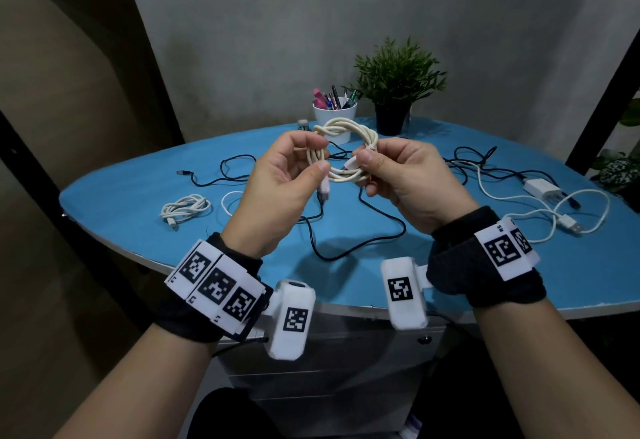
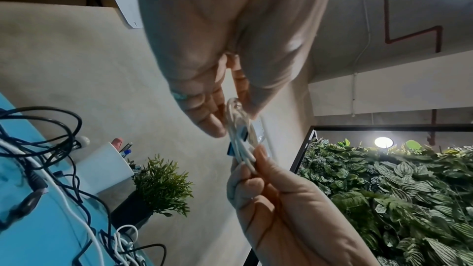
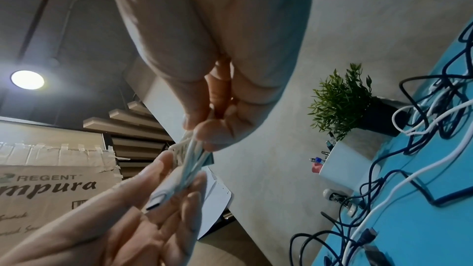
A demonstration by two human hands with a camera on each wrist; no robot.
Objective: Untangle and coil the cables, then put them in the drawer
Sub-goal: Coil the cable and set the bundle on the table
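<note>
Cream braided-cloth cable (image 1: 349,134), matt blue painted table (image 1: 138,203)

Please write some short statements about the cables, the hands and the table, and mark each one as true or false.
1. Both hands hold the cream cable coil above the table. True: the left hand and the right hand each pinch one side of it.
2. A small white coiled cable lies on the left part of the table. True.
3. The black cable is already coiled neatly. False: it lies spread out in loose loops.
4. The pen cup stands to the right of the potted plant. False: it stands to the plant's left.
5. The white charger is in the right hand. False: it lies on the table.
</note>
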